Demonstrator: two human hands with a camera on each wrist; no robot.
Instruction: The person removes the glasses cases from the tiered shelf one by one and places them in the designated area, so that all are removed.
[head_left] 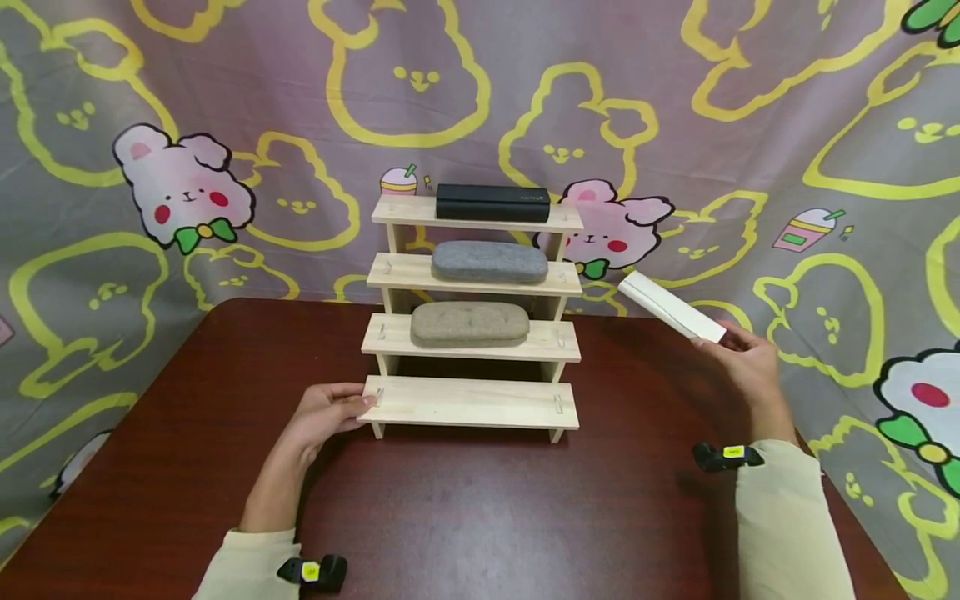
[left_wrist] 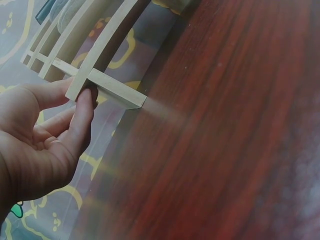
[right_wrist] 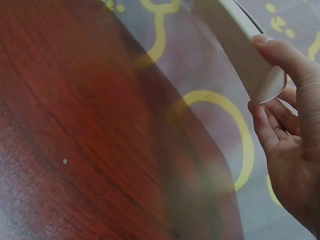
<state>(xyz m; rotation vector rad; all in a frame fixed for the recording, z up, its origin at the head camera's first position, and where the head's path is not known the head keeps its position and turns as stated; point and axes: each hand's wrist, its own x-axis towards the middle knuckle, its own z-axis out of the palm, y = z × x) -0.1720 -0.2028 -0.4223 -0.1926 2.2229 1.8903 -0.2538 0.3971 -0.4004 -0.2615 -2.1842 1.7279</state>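
Note:
My left hand (head_left: 324,417) pinches the left end of the lowest board of a wooden tiered display rack (head_left: 468,402), with the thumb on one face and fingers on the other in the left wrist view. Off to the rack's right, my right hand (head_left: 750,367) grips one end of a white glasses case (head_left: 671,307), raised above the table and tilted. On the top tier lies a black case (head_left: 491,204). A grey-blue glasses case (head_left: 489,262) sits on the second tier, and a beige-brown one (head_left: 469,323) on the third. The bottom tier is bare.
The rack stands on a dark red-brown wooden table (head_left: 480,517). Behind and beside the table hangs a patterned curtain (head_left: 285,100) with yellow outlines and bunny faces. Black wrist cameras are strapped over both sleeves.

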